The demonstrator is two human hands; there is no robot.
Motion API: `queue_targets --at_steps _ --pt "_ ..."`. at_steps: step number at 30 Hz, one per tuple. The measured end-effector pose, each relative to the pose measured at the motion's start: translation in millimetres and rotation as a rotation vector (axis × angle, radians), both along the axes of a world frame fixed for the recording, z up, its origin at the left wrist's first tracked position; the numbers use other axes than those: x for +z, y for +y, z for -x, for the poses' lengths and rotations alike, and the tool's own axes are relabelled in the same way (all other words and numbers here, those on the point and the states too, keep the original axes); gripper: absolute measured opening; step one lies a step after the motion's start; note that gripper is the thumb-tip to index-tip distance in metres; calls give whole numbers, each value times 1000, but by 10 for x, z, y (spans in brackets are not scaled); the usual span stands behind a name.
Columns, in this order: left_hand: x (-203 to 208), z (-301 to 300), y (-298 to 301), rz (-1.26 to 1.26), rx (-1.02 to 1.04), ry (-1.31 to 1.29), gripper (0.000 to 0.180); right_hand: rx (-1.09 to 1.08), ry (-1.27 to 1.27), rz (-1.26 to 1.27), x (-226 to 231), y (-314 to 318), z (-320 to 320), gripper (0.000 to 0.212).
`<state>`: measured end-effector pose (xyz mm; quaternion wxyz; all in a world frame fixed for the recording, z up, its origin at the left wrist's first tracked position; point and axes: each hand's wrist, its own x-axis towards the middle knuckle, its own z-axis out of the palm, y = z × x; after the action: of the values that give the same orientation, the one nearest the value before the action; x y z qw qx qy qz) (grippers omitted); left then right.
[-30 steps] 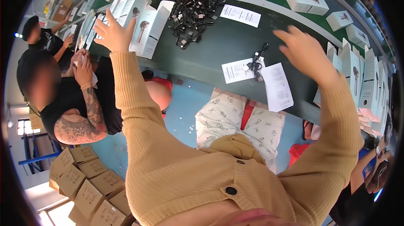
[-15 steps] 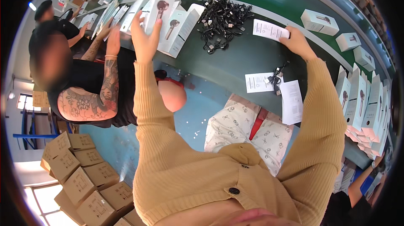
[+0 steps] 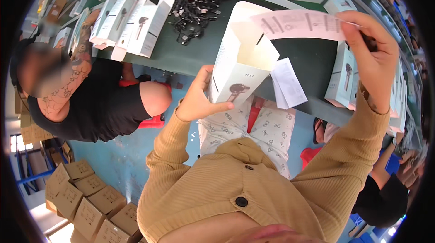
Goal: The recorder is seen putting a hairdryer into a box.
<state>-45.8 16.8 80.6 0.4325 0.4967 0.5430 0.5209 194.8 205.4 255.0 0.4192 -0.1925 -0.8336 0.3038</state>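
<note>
Plainly open white box (image 3: 238,77), leaflet (image 3: 301,24) held at its mouth

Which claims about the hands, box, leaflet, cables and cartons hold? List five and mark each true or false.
1. The left hand holds a box. True.
2. That box is closed at the top. False: its top is open.
3. The right hand holds a leaflet. True.
4. The cables are heaped on the floor. False: they lie on the table.
5. Brown cartons are stacked at the picture's lower left. True.
</note>
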Motion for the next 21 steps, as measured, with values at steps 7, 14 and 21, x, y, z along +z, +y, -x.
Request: queue_targets --at_steps 7,14,21 --pt "-29 -231 3 73 -94 133 90 182 -372 -21 -186 -70 40 12" --pt "-207 -416 16 21 -110 -88 88 221 -286 234 -329 -197 216 28" --pt "-387 -488 121 65 -167 -190 89 539 167 718 -640 -194 347 87"
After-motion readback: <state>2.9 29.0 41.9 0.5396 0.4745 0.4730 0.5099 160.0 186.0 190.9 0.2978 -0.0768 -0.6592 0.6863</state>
